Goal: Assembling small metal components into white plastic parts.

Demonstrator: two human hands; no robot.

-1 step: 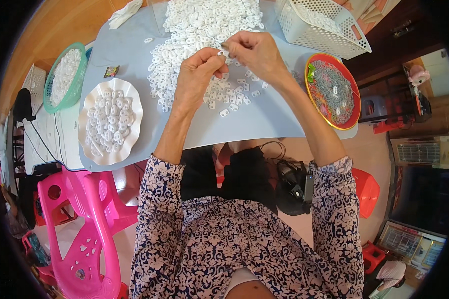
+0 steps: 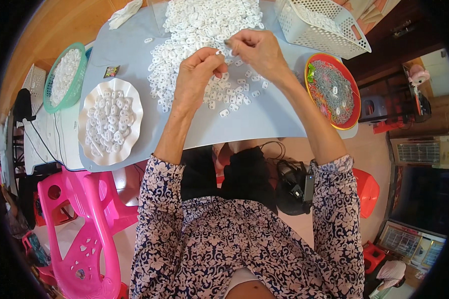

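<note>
Small white plastic piece (image 2: 218,53), pinched in left hand (image 2: 195,72)

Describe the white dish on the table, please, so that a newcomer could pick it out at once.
Start at the big blue-grey table and go to its left end. Nearer the person than the small dark packet stands the white dish, heaped with small white pieces. Its wavy, scalloped rim sets it apart from the green basket farther left.

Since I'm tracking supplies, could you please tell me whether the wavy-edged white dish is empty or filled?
Partly filled: white pieces lie heaped across the middle of the dish, which shows bare around them.
</note>
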